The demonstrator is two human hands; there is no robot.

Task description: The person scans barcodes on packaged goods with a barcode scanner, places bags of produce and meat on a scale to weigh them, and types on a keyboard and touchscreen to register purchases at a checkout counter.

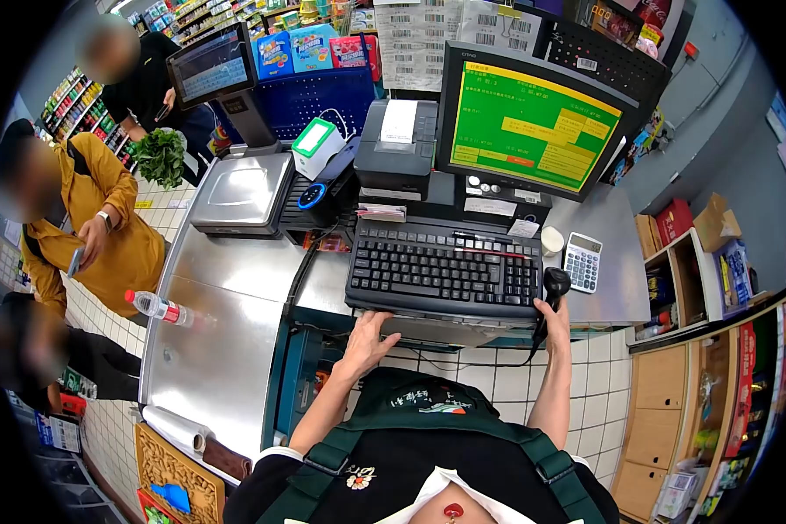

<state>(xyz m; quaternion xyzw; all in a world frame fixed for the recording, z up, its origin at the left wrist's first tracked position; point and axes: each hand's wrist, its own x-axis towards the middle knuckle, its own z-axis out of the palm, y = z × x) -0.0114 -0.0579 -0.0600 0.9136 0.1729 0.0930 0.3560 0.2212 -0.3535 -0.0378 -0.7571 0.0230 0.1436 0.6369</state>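
Note:
At the right end of the black keyboard [445,266], my right hand [554,325] is wrapped round the handle of a black barcode scanner [556,281]. My left hand [365,346] rests at the counter's front edge, just below the keyboard's left part. Its thumb stands apart from the fingers, and nothing is held in it. Behind the keyboard, a monitor [533,122] shows a green and yellow screen. A receipt printer [396,148] with white paper stands left of it. A calculator [582,262] lies right of the scanner.
A plastic bottle with a red cap [162,308] lies on the metal counter [210,367] at left. Behind it are a weighing scale [243,194] and a green-and-white box [316,144]. A person in a yellow jacket [105,227] stands across the counter, with others nearby. Wooden drawers [657,415] stand at right.

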